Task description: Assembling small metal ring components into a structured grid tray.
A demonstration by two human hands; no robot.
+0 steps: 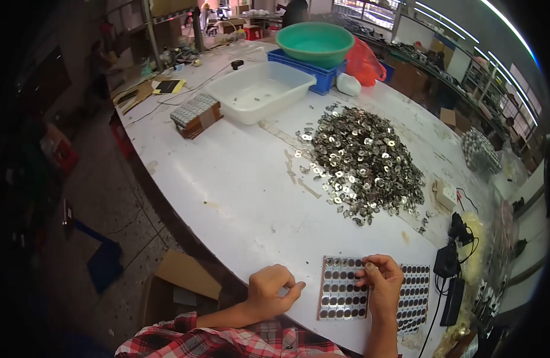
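Note:
My left hand (pixel 274 290) rests on the white table (pixel 227 179) near its front edge, fingers curled loosely, nothing visible in it. My right hand (pixel 381 284) is over a brown grid tray (pixel 342 289) with rows of round pockets, thumb and fingertips pinched together as if on a small metal piece too small to make out. A second grid tray (pixel 416 293) lies to the right, partly under my right hand. A large heap of small shiny metal washers (pixel 363 160) lies on the table beyond the trays.
A white plastic tub (pixel 260 90), a blue crate (pixel 315 70) with a green basin (pixel 315 42), and a wrapped box (pixel 195 114) stand at the far end. A power strip (pixel 445 194) and black cables (pixel 451 262) sit at right. A cardboard box (pixel 179 286) stands on the floor.

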